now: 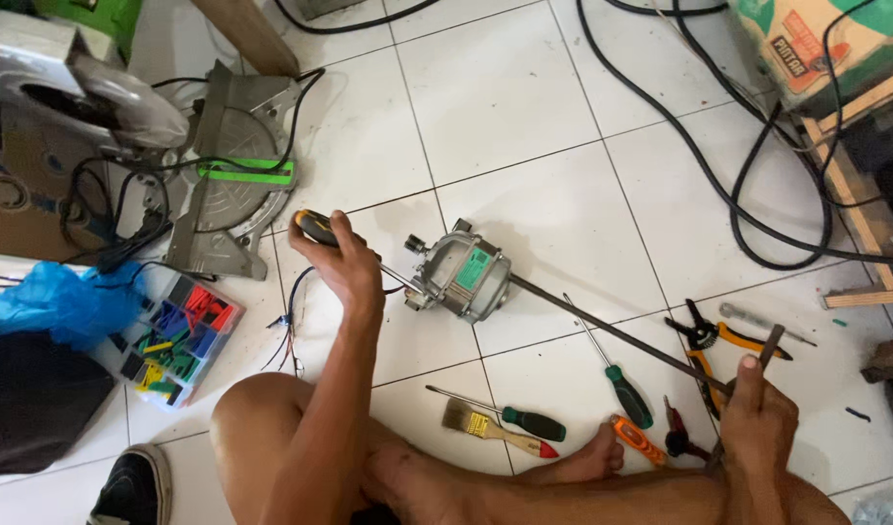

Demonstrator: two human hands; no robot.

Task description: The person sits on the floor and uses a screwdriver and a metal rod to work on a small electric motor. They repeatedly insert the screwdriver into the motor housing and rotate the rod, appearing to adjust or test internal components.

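White glossy floor tiles (pixel 524 87) with thin grey joints carry everything that is seen. Near the middle of the floor an electric motor (pixel 462 283) is laid on its side; its body is a short round cylinder of dull grey metal with a small green label. From its right end a long, thin, dark metal rod (pixel 612 331) runs aslant toward the lower right.

The left hand (pixel 344 261) is closed around a screwdriver (pixel 317 227) with a yellow and black handle, and the thin shaft is pointed to the left end of the motor, so the motor is just beside this grip, on its right. The right hand (pixel 757 413) is placed at the far end of the rod, well apart from the motor. Its grip is closed around a flat grey metal bar (pixel 769 348) that stands nearly upright and crosses the rod's end.

Between the two hands, some tools are spread on the tiles: two green-handled screwdrivers (pixel 534 423), a small paintbrush (pixel 490 430) with a wooden handle and red tip, an orange-handled tool (pixel 639 440), and orange-handled pliers (pixel 704 340).

On the left, a clear plastic box (pixel 179 340) of small coloured pieces is seen, next to a blue plastic bag (pixel 57 301). Behind them a grey metal saw base (pixel 232 165) with a green stripe is placed. Thick black cables (pixel 748 194) are curled at the upper right.
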